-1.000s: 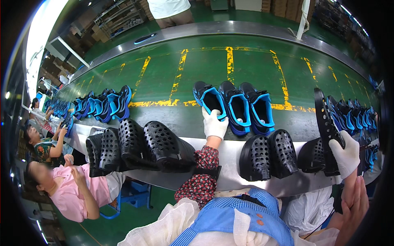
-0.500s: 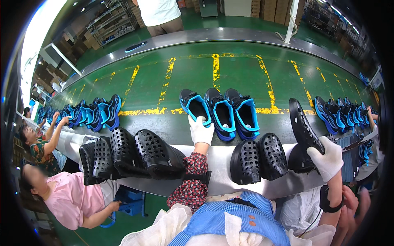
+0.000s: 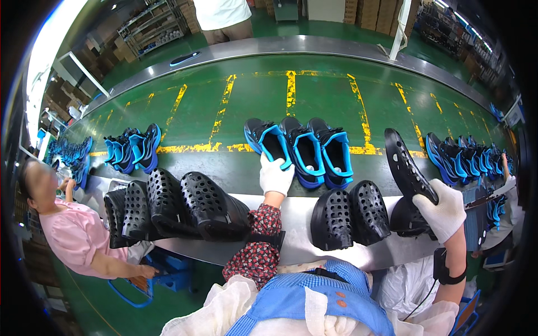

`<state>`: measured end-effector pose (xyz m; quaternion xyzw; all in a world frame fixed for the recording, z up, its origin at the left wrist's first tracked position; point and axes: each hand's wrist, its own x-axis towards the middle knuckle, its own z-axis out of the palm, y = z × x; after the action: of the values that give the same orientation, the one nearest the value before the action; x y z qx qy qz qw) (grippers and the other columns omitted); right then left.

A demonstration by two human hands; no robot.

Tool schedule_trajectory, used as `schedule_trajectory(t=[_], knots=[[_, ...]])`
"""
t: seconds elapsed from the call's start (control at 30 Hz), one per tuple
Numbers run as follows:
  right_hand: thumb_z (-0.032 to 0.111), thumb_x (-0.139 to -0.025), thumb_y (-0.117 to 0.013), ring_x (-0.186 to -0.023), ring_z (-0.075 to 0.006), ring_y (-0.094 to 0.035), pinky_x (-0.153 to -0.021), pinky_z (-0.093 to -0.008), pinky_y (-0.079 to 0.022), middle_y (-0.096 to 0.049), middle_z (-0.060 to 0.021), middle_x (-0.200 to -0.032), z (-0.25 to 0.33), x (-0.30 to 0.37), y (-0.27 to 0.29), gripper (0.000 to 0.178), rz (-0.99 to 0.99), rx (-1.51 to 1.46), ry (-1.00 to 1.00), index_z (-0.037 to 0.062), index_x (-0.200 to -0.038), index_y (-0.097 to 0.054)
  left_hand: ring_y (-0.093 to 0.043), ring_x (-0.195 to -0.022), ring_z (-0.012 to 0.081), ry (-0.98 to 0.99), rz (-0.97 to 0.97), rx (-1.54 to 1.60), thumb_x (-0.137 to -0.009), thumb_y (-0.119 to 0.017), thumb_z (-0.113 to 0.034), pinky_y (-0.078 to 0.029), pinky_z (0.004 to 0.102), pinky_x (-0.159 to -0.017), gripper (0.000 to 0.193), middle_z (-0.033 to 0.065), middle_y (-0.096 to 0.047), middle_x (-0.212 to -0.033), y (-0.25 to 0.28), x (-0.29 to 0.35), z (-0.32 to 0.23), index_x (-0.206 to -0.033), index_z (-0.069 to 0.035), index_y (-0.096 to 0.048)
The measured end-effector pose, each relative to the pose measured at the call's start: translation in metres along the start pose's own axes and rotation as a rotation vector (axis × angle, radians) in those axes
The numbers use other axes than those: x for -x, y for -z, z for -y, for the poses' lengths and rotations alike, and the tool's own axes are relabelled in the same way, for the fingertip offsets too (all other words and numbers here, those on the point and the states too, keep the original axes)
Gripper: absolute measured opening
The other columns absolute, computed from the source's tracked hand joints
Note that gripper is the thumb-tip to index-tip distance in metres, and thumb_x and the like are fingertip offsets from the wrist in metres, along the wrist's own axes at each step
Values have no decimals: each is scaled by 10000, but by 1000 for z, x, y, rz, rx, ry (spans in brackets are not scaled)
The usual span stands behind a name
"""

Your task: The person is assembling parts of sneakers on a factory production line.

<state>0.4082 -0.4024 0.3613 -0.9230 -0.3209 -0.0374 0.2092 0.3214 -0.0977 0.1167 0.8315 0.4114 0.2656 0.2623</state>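
My left hand, in a white glove, grips the heel of a black sneaker with bright blue lining. That sneaker is the leftmost of three standing side by side, toes away from me; the middle sneaker and the right sneaker stand close against it. In my gloved right hand is a black perforated shoe form, held tilted up at one end. Below it another black form lies on the steel edge, partly hidden by the hand. Two perforated forms stand between my hands.
Several black perforated forms stand left of my forearm. More sneakers line the green belt at left and right. A loose sole lies on the far ledge. At left sits a person in pink; another person stands beyond.
My right hand has tipped the form, its upper end shifting slightly left. My left hand stays on the sneaker's heel. The person in pink has moved, and a blurred hand near my right arm is gone.
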Motion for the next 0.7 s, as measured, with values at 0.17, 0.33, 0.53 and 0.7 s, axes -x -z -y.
schedule_trajectory(t=[0.17, 0.33, 0.53, 0.7], knots=[[280, -710, -688, -567, -340, -563, -535, -358, -447, -535, -187, -615, 26, -15, 1, 283, 61, 16, 66, 13, -725, -596, -617, -868, 382, -171, 88, 15, -679, -701, -359, -518, 411, -788, 248, 250, -383, -1341, -17, -2, -23, -771, -130, -678], [328, -727, -659, -575, -322, -596, -547, -362, -469, -562, -181, -606, 40, -36, -6, 298, 189, 58, 120, 32, -734, -625, -598, -965, 379, -219, 307, 101, -686, -702, -369, -489, 392, -875, 289, 279, -312, -1378, -32, 9, -58, -884, -159, -688], [428, -752, -547, -646, -339, -620, -646, -370, -497, -600, -207, -665, 64, -69, -9, 433, 442, 300, 74, 11, -792, -656, -548, -1024, 374, -204, 383, 12, -689, -715, -355, -476, 396, -889, 350, 230, -361, -1313, -13, 16, -68, -975, -158, -674], [457, -715, -538, -701, -327, -625, -692, -358, -496, -630, -196, -715, 80, -99, -36, 484, 571, 315, 31, 5, -823, -674, -517, -990, 322, -343, 280, -90, -660, -756, -258, -487, 385, -822, 312, 164, -429, -1165, 0, 17, -68, -940, -136, -696]])
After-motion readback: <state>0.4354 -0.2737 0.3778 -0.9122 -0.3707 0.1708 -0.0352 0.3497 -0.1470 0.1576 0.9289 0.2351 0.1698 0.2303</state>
